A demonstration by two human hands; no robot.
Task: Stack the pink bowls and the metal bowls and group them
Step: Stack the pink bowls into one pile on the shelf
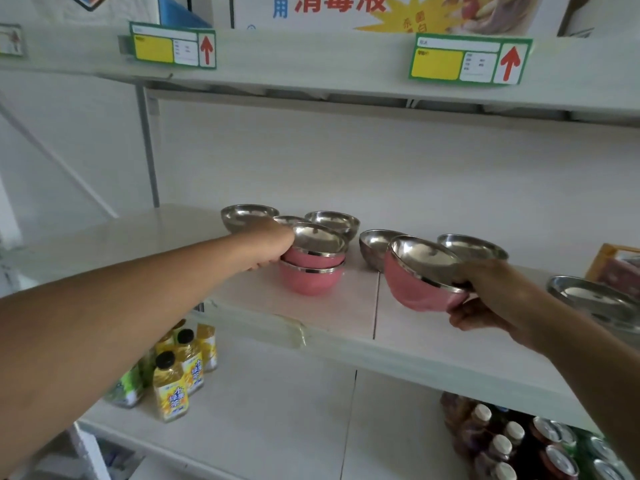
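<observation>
Two pink bowls with metal linings sit nested as a stack (311, 271) on the white shelf (346, 317). My left hand (270, 244) grips the rim of the top bowl in that stack. My right hand (491, 292) holds a third pink bowl (415, 275), tilted, just above the shelf to the right of the stack. Plain metal bowls stand behind: one at the back left (247, 214), one behind the stack (334, 221), and two on the right (375, 244) (472, 245). Another small metal bowl is partly hidden behind my left hand.
A larger metal bowl (595, 299) sits at the right edge of the shelf beside an orange package (616, 265). Yellow drink bottles (173, 382) stand on the lower shelf at left, dark bottles and cans (512, 445) at lower right. An upper shelf with price tags (467, 60) hangs overhead.
</observation>
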